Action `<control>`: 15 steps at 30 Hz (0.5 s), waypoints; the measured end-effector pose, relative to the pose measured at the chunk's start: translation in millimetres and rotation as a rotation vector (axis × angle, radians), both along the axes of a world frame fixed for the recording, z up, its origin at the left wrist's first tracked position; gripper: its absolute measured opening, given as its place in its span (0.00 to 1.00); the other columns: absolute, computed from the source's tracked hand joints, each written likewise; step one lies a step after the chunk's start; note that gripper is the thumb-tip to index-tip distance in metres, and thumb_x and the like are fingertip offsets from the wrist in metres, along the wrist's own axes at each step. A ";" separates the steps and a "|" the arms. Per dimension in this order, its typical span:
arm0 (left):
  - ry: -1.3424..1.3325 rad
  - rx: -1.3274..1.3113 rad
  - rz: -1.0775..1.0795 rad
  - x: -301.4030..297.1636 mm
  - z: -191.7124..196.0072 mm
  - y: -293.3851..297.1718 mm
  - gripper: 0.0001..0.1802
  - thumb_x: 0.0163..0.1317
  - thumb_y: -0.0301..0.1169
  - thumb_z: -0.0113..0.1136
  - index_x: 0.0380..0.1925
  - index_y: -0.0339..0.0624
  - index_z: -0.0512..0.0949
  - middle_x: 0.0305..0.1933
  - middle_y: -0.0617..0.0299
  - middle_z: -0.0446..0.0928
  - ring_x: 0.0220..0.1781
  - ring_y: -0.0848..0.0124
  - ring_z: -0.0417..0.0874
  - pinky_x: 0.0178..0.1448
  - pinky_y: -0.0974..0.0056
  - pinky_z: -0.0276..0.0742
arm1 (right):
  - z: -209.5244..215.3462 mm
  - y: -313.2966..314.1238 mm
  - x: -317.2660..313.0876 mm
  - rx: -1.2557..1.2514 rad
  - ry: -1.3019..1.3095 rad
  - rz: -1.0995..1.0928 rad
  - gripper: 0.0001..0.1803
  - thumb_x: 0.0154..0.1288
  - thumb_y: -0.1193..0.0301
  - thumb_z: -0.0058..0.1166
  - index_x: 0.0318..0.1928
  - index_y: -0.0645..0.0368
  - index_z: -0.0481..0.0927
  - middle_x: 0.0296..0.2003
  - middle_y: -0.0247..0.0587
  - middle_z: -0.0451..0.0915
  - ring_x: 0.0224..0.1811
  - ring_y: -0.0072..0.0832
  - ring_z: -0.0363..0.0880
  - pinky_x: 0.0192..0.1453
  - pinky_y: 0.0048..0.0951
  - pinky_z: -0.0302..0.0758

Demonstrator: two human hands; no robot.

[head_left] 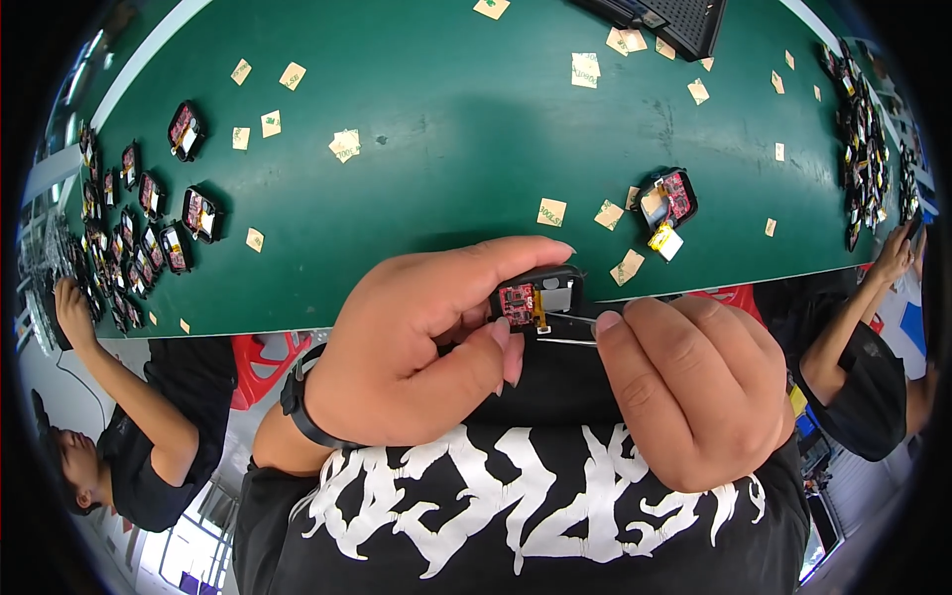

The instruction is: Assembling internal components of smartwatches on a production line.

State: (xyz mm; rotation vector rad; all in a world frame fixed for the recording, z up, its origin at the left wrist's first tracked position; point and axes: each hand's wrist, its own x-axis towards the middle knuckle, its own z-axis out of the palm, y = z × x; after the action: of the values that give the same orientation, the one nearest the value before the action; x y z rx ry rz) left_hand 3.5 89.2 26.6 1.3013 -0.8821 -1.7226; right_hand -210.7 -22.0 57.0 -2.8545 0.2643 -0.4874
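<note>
My left hand (407, 342) grips a small black electronic housing (567, 279) near the table's front edge, its index finger along the top and its thumb below. Inside the housing sit a red circuit board (516, 301) and a yellow-brown ribbon cable (539, 305) with a white end. From the right, my right hand (694, 382) pinches metal tweezers (565, 342). Their tips reach the lower side of the housing by the ribbon's white end; whether they touch it I cannot tell. The curled fingers partly hide the tweezers' rear part.
Another black housing (678, 194) with a red board and a loose white battery (665, 241) lies on the green table (476, 178). Small beige paper squares (552, 211) are scattered about. Similar housings crowd the left (124, 243) and right ends. A black tray (684, 25) stands at the back. People work on both sides.
</note>
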 end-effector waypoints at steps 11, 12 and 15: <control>-0.036 -0.103 -0.007 -0.2 -3.2 1.0 0.28 0.67 0.14 0.43 0.68 0.27 0.72 0.33 0.61 0.81 0.29 0.80 0.81 0.33 0.75 0.78 | -11.0 -3.2 4.3 0.056 -0.089 0.103 0.20 0.39 0.76 0.64 0.37 0.74 0.85 0.30 0.49 0.81 0.26 0.34 0.80 0.22 0.28 0.75; -0.037 -0.102 -0.006 -0.3 -2.8 1.1 0.28 0.67 0.14 0.43 0.68 0.27 0.72 0.33 0.61 0.81 0.29 0.80 0.81 0.33 0.75 0.78 | -11.0 -2.2 4.9 0.064 -0.091 0.099 0.20 0.39 0.76 0.64 0.37 0.74 0.85 0.30 0.48 0.81 0.26 0.34 0.79 0.22 0.28 0.75; -0.034 -0.099 -0.015 -0.7 -2.7 0.0 0.28 0.66 0.14 0.43 0.67 0.27 0.72 0.33 0.61 0.82 0.29 0.80 0.81 0.33 0.75 0.78 | -9.2 -1.0 4.5 0.080 -0.081 0.096 0.19 0.40 0.75 0.63 0.37 0.74 0.85 0.30 0.48 0.80 0.26 0.34 0.79 0.22 0.28 0.76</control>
State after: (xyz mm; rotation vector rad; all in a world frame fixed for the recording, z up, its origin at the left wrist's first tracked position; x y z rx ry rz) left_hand 2.7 89.2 24.0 1.2650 -0.9863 -1.6514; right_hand -206.2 -23.0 47.8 -2.7466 0.1283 -0.5588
